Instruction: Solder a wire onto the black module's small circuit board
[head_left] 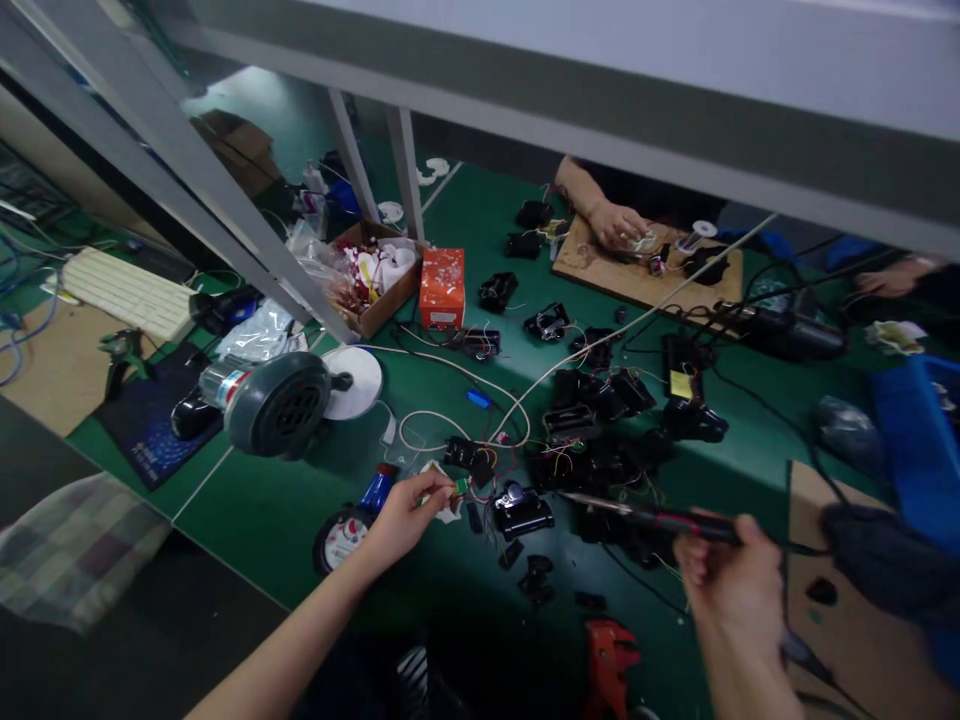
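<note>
A person works with bare hands at a green workbench [262,510] crowded with loose electronics. The left hand [405,515] reaches in from the near edge, thumb and fingers pinching a small green circuit board [460,487] near the middle of the bench; crumpled white material [430,469] shows around the fingertips. The right hand [731,570] grasps a soldering iron [675,522] by its dark handle, fingers curled around it. The iron's metal tip points left, towards the circuit board but apart from it.

Between the hands I see a glossy black casing [523,515], with a heap of dark casings [592,400] and thin wires beyond. Just left of the left hand are a blue bottle [379,487] and a round container [346,538]; an orange-red tool [611,655] lies at the near edge. Farther back, an orange box [442,288] stands beside a cardboard box [394,300] full of small parts. Across the bench, a co-worker's hand [619,225] is over a wooden board [585,258], fingers bent around a small pale piece.
</note>
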